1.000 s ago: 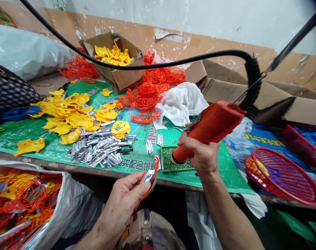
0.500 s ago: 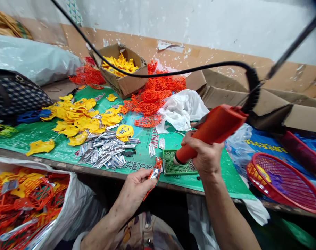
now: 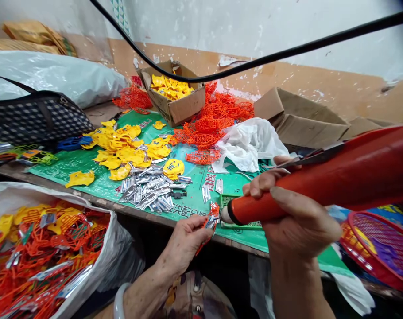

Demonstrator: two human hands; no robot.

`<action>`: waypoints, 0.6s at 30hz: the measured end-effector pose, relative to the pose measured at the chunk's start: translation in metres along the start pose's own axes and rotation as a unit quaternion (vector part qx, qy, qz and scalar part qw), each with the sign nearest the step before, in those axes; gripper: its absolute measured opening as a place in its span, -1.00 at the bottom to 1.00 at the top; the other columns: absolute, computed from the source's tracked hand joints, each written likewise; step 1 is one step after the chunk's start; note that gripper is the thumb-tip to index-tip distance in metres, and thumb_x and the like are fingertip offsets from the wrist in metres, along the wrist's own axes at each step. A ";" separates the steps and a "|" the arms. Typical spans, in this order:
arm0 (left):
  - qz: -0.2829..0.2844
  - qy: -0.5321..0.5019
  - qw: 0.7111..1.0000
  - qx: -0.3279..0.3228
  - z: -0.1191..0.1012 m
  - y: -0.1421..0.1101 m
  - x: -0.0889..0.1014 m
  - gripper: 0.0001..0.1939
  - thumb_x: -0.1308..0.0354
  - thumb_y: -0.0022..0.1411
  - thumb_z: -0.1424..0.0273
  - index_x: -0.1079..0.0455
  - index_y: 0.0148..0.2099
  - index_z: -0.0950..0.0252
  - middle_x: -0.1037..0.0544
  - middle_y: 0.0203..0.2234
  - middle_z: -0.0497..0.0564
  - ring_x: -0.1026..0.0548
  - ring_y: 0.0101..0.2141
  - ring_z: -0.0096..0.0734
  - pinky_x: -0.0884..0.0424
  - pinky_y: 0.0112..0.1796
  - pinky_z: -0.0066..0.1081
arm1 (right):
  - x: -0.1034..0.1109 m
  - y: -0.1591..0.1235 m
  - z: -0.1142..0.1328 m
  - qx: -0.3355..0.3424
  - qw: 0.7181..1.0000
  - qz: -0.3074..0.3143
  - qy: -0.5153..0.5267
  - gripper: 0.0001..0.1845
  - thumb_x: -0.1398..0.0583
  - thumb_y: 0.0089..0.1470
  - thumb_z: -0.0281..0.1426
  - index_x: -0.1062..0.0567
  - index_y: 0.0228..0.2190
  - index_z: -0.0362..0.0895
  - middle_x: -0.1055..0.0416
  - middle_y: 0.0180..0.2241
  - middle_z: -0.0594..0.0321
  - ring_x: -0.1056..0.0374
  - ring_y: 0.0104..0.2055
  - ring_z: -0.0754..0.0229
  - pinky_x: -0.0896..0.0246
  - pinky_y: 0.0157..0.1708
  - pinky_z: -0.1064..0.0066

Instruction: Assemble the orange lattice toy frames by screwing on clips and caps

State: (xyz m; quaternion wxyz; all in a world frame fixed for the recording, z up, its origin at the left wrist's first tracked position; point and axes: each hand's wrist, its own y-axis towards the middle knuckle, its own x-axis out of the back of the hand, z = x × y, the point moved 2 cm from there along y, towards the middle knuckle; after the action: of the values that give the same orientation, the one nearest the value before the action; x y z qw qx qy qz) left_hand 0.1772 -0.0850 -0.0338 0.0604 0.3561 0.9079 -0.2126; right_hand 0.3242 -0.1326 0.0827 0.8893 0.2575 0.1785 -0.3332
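My left hand point(image 3: 184, 241) pinches an orange plastic piece point(image 3: 214, 210) with a silvery strip on it, just off the table's front edge. My right hand point(image 3: 299, 217) is wrapped round a red electric screwdriver point(image 3: 308, 181), held nearly level. Its tip meets or almost meets the orange piece; I cannot tell if they touch. Behind the tip lies a green perforated tray point(image 3: 243, 225), partly hidden by the tool. Two small silver plates point(image 3: 206, 193) lie beside the tray. Left of them is a heap of silver strips point(image 3: 151, 190), with yellow plastic pieces point(image 3: 125, 148) behind.
A white sack point(image 3: 111, 248) full of orange and yellow parts stands at the lower left. Orange lattice pieces point(image 3: 204, 133), a white plastic bag point(image 3: 251, 141) and a carton of yellow parts point(image 3: 184, 110) lie at the back. A red basket point(image 3: 357, 261) is at right; a black cable point(image 3: 241, 68) hangs across.
The screwdriver has swung from pointing down into the green tray to nearly level, its tip now at the orange piece. My left hand keeps its pinch. The view has shifted.
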 end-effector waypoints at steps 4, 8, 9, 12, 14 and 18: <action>0.017 -0.031 0.999 0.003 0.000 0.001 -0.001 -0.84 -0.24 0.00 0.38 -0.53 -0.36 0.38 -0.28 -0.56 -0.09 -0.09 -0.50 -0.54 0.06 -0.47 -0.44 | 0.000 -0.002 -0.002 0.010 1.000 0.008 0.004 -0.77 -0.24 -0.20 -0.55 -0.47 -0.40 -0.09 -0.43 -0.55 0.36 -0.36 -0.52 0.26 -0.32 -0.39 0.32; 0.010 -0.048 0.999 0.012 0.001 0.002 -0.002 -0.85 -0.26 -0.01 0.38 -0.53 -0.38 0.38 -0.27 -0.60 -0.11 -0.10 -0.54 -0.56 0.05 -0.49 -0.45 | 0.002 -0.004 -0.004 0.005 1.000 0.020 0.010 -0.77 -0.24 -0.18 -0.55 -0.47 -0.38 -0.08 -0.43 -0.53 0.37 -0.37 -0.50 0.27 -0.33 -0.36 0.31; 0.008 -0.053 0.998 0.016 0.001 0.002 -0.002 -0.85 -0.27 -0.02 0.39 -0.53 -0.37 0.38 -0.27 -0.60 -0.11 -0.10 -0.54 -0.57 0.05 -0.49 -0.45 | 0.002 -0.005 -0.005 0.003 1.000 0.025 0.012 -0.78 -0.25 -0.17 -0.54 -0.47 -0.38 -0.08 -0.44 -0.53 0.37 -0.37 -0.49 0.27 -0.34 -0.36 0.31; 0.007 -0.063 0.998 0.026 0.002 0.003 -0.002 -0.83 -0.27 -0.04 0.40 -0.54 -0.35 0.38 -0.30 -0.60 -0.11 -0.12 -0.56 -0.58 0.03 -0.50 -0.46 | 0.003 -0.006 -0.006 0.004 0.999 0.039 0.017 -0.78 -0.26 -0.16 -0.54 -0.47 -0.37 -0.08 -0.43 -0.52 0.38 -0.38 -0.48 0.27 -0.34 -0.37 0.32; 0.002 -0.065 0.997 0.029 0.003 0.003 -0.002 -0.84 -0.28 -0.05 0.40 -0.54 -0.37 0.38 -0.31 -0.61 -0.11 -0.13 -0.56 -0.58 0.02 -0.50 -0.47 | 0.004 -0.007 -0.007 0.006 0.999 0.044 0.016 -0.77 -0.27 -0.15 -0.54 -0.48 -0.36 -0.08 -0.44 -0.52 0.38 -0.38 -0.48 0.27 -0.34 -0.37 0.33; -0.005 -0.059 0.998 0.032 0.003 0.004 -0.001 -0.84 -0.30 -0.06 0.37 -0.53 -0.39 0.36 -0.36 -0.61 -0.09 -0.16 -0.58 -0.57 -0.01 -0.51 -0.47 | 0.005 -0.007 -0.009 0.009 0.998 0.059 0.013 -0.78 -0.27 -0.12 -0.53 -0.48 -0.34 -0.07 -0.44 -0.49 0.38 -0.39 -0.46 0.27 -0.33 -0.38 0.34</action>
State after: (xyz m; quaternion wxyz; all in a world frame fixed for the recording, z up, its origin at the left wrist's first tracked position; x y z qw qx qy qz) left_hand 0.1808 -0.0845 -0.0373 0.1011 0.3399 0.8976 -0.2620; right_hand 0.3219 -0.1346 0.0707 0.9025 0.2801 0.1717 -0.2785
